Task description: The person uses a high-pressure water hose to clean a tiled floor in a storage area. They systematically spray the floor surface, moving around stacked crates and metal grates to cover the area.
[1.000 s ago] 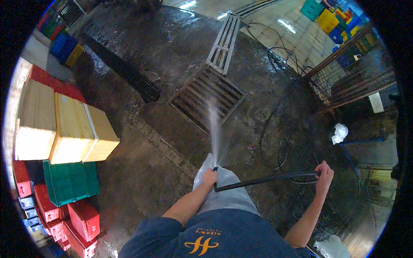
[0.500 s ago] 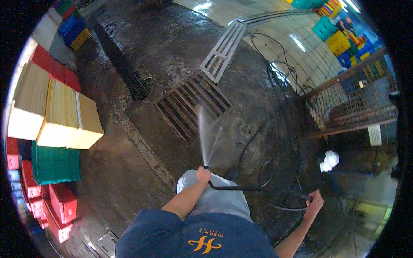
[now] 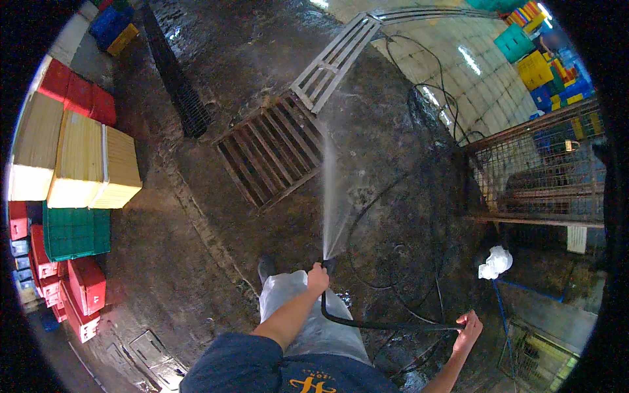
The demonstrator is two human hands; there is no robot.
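Observation:
My left hand (image 3: 318, 278) is closed round the nozzle end of a black hose (image 3: 373, 323), in front of my pale apron. From there a narrow water spray (image 3: 329, 196) shoots forward onto the wet floor, along the right edge of a rusty drain grate (image 3: 272, 147). Off to the right, my right hand (image 3: 470, 331) grips the same hose farther back, its fingers bent round it. The rest of the hose loops over the dark floor behind and ahead of this hand.
Cream boxes (image 3: 82, 157), a green crate (image 3: 77, 232) and red crates (image 3: 85, 288) are stacked at left. A pale slatted grating (image 3: 335, 62) adjoins the drain grate. At right are a wire-mesh cage (image 3: 537, 173) and a white plastic bag (image 3: 496, 262). A long dark drain (image 3: 173, 78) runs at far left.
The spray has swung from over the drain grate to its right edge. My right hand has come lower and nearer with the hose. The whole view has shifted somewhat.

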